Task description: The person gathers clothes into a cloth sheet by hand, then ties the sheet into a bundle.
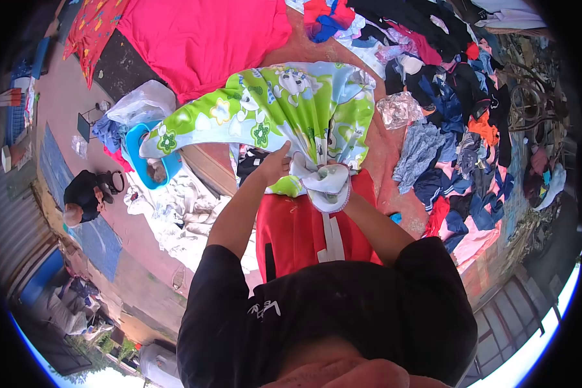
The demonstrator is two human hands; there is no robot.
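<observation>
A bright green and pale blue cloth [271,103] with cartoon animals, stars and flowers spreads out in front of me. Its near end is gathered into folds, with a bunched white part [326,181] closest to my body. My right hand [348,194] grips this bunch from behind, its fingers mostly hidden by the fabric. On the left, my left hand [278,165] lies against the cloth's edge with fingers stretched out. Red fabric [291,233] with a white stripe lies below the bunch, over or beside my legs.
A large pink cloth [207,39] lies beyond. To the left stand a blue basin [136,145] and a clear plastic bag [145,103], near white garments [187,207]. Piled clothes [459,149] cover the right side. Another person [87,197] is farther left.
</observation>
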